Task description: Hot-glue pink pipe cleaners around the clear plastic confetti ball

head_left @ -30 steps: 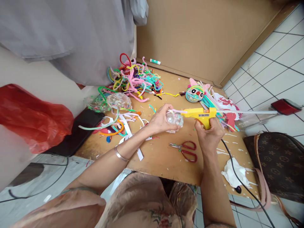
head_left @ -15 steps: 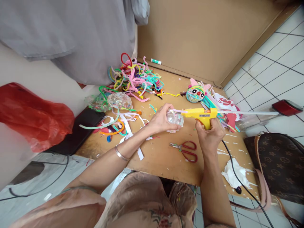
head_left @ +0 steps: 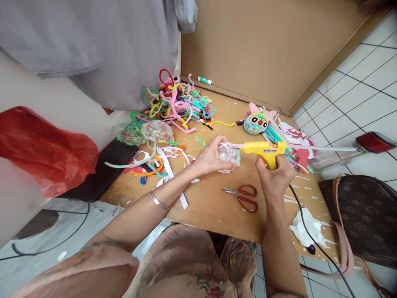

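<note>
My left hand is wrapped round a clear, rounded plastic piece with bits of colour on it, perhaps a bottle part. A pale pink strip lies along its top. My right hand grips a yellow hot glue gun by its handle, a finger at the orange trigger. The gun's nozzle points left, close to the clear piece; whether they touch I cannot tell. A clear glue stick juts from the gun's back. Scissors with red handles lie on the table below.
Pipe cleaners are heaped at the back left, with more clear plastic pieces and paper strips nearby. A decorated face craft stands behind the gun. A black cord runs past a white crumpled tissue. A brown handbag sits at right.
The glue gun has shifted slightly to the right, its nozzle a little farther from the clear piece. My left hand stays nearly still.
</note>
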Tool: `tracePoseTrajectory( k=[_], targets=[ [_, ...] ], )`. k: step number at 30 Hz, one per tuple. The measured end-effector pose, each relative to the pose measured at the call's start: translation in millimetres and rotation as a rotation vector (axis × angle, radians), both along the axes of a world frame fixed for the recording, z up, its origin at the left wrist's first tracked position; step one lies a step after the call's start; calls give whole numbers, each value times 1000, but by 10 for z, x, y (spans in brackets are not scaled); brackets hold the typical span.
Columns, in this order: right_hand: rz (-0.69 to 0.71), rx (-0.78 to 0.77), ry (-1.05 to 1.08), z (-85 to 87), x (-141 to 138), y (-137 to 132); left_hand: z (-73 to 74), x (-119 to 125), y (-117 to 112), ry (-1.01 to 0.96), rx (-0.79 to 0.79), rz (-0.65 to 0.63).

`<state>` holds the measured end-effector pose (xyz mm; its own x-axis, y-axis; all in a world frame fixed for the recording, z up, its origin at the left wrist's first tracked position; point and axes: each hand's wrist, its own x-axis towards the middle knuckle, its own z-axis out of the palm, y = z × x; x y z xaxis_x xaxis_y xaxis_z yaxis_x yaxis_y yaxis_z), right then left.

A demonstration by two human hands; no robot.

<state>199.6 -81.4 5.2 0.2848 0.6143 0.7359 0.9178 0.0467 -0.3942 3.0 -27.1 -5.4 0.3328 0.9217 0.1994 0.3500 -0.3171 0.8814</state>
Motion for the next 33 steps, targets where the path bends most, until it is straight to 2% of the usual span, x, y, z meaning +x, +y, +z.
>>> tracePoseTrajectory(
  k=[4, 7, 12, 15, 20, 24, 26, 28, 30, 33],
  targets=[
    [-53, -68, 77, 14, -5, 13, -13, 7, 2, -5, 8, 1],
    [-27, -162, 163, -2, 27, 36, -34, 13, 12, -3, 26, -2],
    [-6, -261, 293, -108, 153, 125, -49, 7, 26, 3, 25, -6],
    [-79, -350, 344, -198, 232, 176, -29, 2, 19, 6, 8, 5],
    [-268, -453, 170, -339, 283, 215, 16, 7, -12, 14, -33, 23],
    [-313, -607, -24, -430, 276, 214, 42, 16, -31, 17, -68, 11],
    [-328, -637, -119, -448, 270, 202, 51, 18, -36, 17, -95, -7],
    [-341, -567, -188, -425, 256, 181, 53, 19, -37, 12, -110, -27],
    [-292, -403, -208, -351, 220, 148, 47, 22, -38, 2, -101, -44],
    [-12, -110, -141, -183, 99, 72, 37, 32, -49, -1, -68, -67]
  ],
)
